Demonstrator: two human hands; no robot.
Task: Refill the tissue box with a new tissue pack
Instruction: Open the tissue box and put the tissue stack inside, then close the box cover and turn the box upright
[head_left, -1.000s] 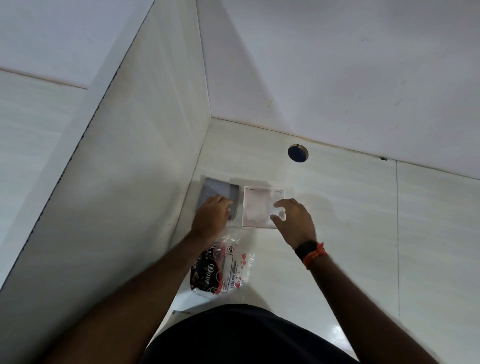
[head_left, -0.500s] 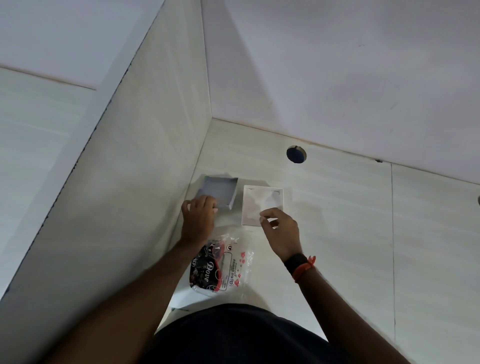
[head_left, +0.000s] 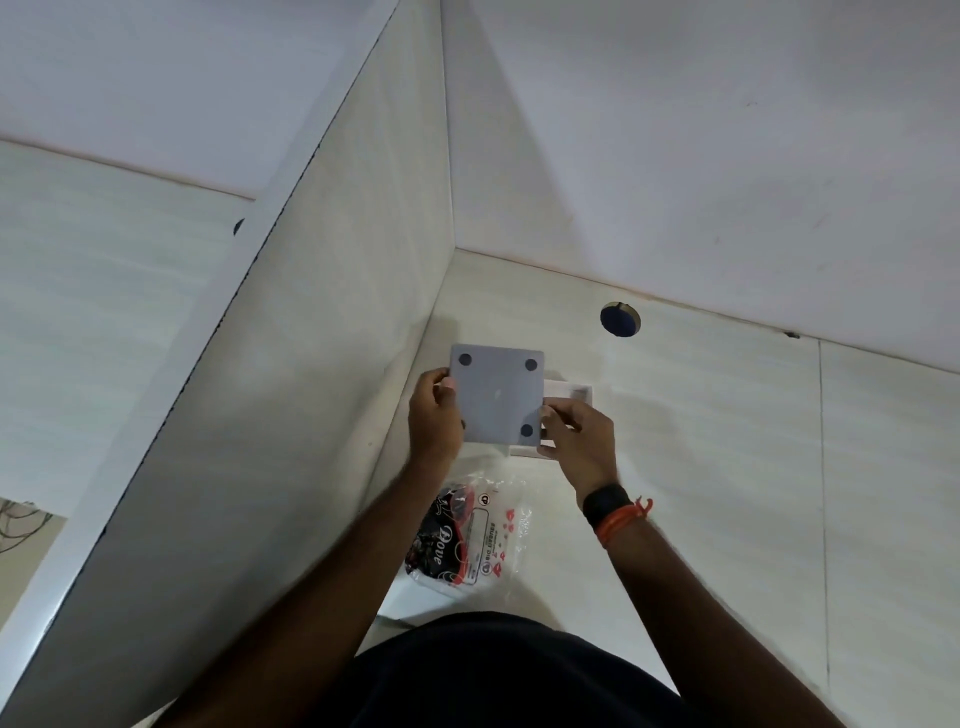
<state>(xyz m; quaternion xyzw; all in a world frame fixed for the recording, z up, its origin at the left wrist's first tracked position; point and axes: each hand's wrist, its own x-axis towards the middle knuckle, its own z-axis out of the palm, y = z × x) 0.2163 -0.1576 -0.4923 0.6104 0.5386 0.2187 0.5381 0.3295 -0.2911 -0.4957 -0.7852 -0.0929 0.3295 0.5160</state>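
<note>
A grey square tissue box (head_left: 496, 397) is held in the air, its flat underside with round dark pads facing me. My left hand (head_left: 434, 415) grips its left edge and my right hand (head_left: 582, 447) pinches its lower right edge. Just behind and under it a white square box part (head_left: 569, 388) lies on the desk, mostly hidden by the grey box and my right hand. A tissue pack (head_left: 467, 535) in clear wrap with black and red print lies on the desk below my hands, near my body.
The white desk (head_left: 727, 467) ends at a back wall, with a round cable hole (head_left: 620, 319) behind the box. A tall pale partition (head_left: 311, 364) stands close on the left. My right wrist wears a black band and an orange thread.
The grey box has been lifted off the desk, turned underside up and moved right over the white part. My right hand has left the white part and now grips the grey box.
</note>
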